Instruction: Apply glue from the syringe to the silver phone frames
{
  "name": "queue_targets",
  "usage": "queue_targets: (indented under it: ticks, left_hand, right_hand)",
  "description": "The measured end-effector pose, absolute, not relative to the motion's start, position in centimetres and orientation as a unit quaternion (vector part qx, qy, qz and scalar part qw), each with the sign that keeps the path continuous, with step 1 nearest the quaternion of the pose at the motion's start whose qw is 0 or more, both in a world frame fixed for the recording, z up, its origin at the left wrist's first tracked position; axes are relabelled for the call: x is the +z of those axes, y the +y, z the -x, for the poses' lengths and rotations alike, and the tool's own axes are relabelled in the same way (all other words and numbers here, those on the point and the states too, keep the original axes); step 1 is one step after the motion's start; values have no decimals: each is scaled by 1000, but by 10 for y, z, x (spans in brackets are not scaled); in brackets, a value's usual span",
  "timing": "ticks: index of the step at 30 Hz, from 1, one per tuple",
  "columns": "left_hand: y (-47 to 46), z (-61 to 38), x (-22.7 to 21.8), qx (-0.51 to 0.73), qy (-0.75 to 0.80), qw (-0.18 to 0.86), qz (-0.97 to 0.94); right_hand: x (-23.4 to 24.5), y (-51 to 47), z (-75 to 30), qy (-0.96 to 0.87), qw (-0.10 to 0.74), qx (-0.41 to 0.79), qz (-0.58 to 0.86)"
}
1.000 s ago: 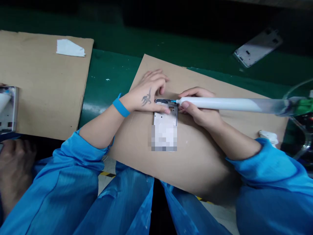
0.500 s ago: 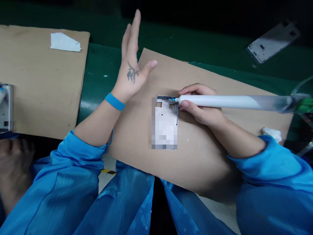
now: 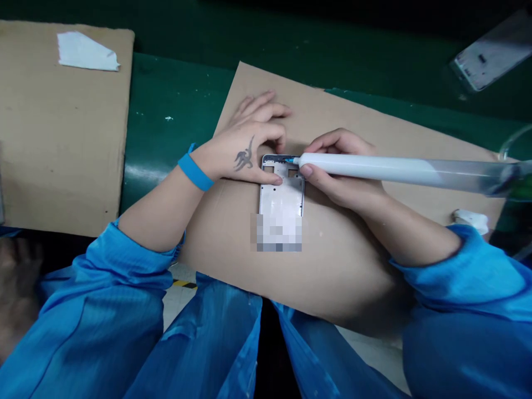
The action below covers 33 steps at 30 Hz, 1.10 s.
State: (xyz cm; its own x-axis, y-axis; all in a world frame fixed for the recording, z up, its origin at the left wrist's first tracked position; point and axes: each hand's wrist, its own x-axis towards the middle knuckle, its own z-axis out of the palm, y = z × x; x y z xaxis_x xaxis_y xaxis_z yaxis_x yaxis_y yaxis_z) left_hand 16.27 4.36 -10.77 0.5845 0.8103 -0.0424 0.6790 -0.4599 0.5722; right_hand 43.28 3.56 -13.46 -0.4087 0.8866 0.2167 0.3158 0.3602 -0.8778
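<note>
A silver phone frame with cut-outs lies flat on a cardboard sheet; its lower end is pixelated. My left hand grips the frame's top left corner, thumb on its face and index finger at the top edge. The other fingers stretch out over the cardboard. My right hand is wrapped around a long, white-filled dispensing syringe, held almost level. Its blue needle tip is at the dark strip along the frame's top, though whether it touches cannot be made out.
Another phone frame lies on the green table at the upper right. A second cardboard sheet with a white tape piece is at left. A white wad sits near my right sleeve. Another person's blurred hand shows lower left.
My left hand has come down from its raised, open position onto the phone frame's top left corner. The syringe tip has moved slightly left along the frame's top. The view has shifted slightly.
</note>
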Motion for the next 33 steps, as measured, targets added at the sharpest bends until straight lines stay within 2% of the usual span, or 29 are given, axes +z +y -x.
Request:
queue_targets:
  ticks: [6, 33]
  left_hand:
    - [39, -169, -98, 131, 442, 286, -840]
    - [40, -167, -101, 123, 440, 289, -841]
  right_hand:
    - [-137, 37, -433, -747, 378, 394, 380]
    - [-130, 36, -431, -739, 340, 424, 398]
